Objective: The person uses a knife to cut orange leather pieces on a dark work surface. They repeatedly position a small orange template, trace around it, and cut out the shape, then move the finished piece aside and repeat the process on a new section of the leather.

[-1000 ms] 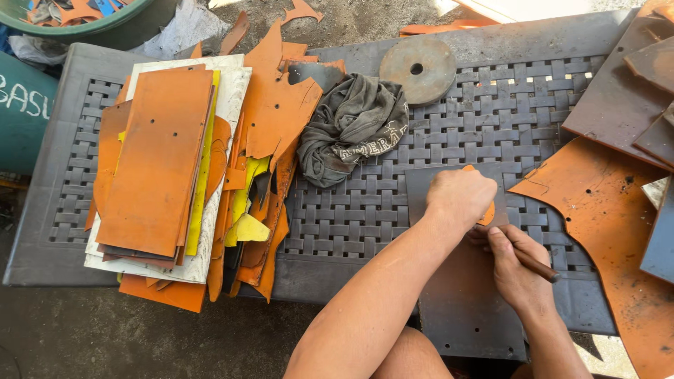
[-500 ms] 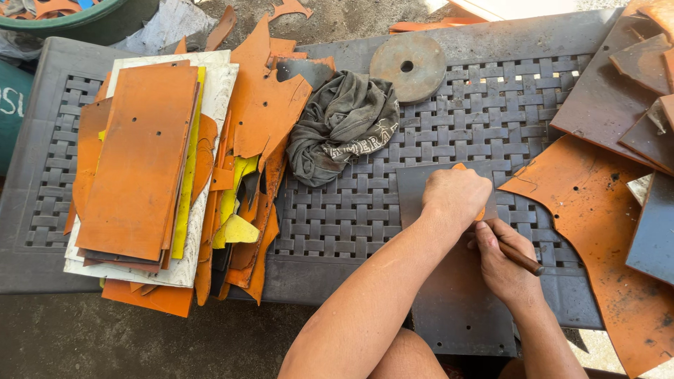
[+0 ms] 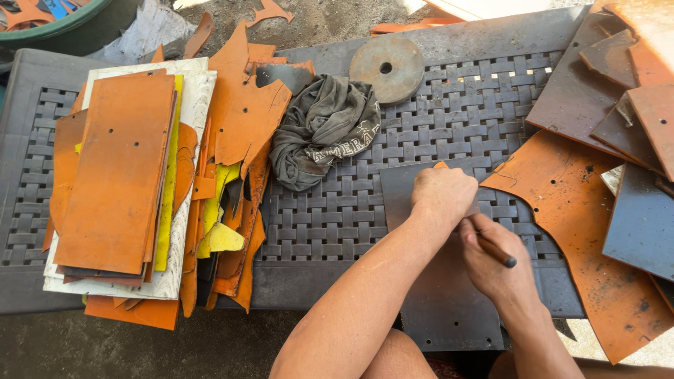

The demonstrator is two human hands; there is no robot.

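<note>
Head view — marking a dark sheet on the woven table.
Left hand fisted, pinning an orange template; right hand clamped on a dark tool — slack pressure could let the template slide.

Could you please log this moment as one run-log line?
left hand: presses grey sheet | right hand: holds dark tool | surface: woven-pattern table
</note>
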